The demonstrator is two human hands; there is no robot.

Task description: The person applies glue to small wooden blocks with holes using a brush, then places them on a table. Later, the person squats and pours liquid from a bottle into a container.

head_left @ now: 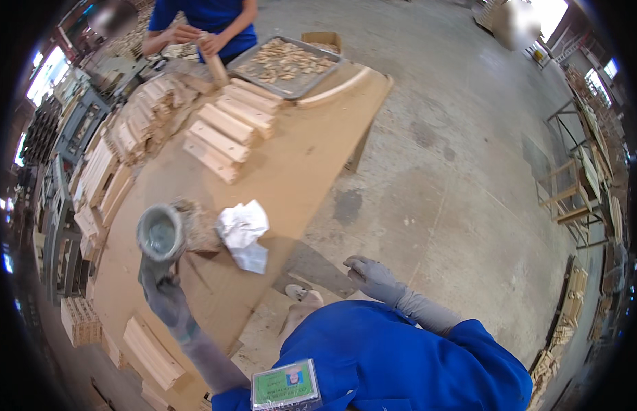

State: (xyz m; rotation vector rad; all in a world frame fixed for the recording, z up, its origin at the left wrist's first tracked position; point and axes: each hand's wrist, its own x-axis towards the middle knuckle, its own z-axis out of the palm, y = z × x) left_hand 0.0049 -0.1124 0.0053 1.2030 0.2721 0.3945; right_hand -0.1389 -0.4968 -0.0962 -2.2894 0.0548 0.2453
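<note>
Grey-gloved left hand (162, 291) closed around round grey container (161, 234), held up over brown board tabletop (291, 164), open mouth toward camera. Crumpled white cloth (243, 229) just beside container, on tabletop. Gloved right hand (373, 277) off table edge — fingers loosely spread, gripping nothing. Stacked wood blocks (226, 130) farther along; another person's hands (195, 38) beyond.

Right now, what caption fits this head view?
Gloved left hand lifts a grey tub over a workbench; right hand hangs free.
</note>
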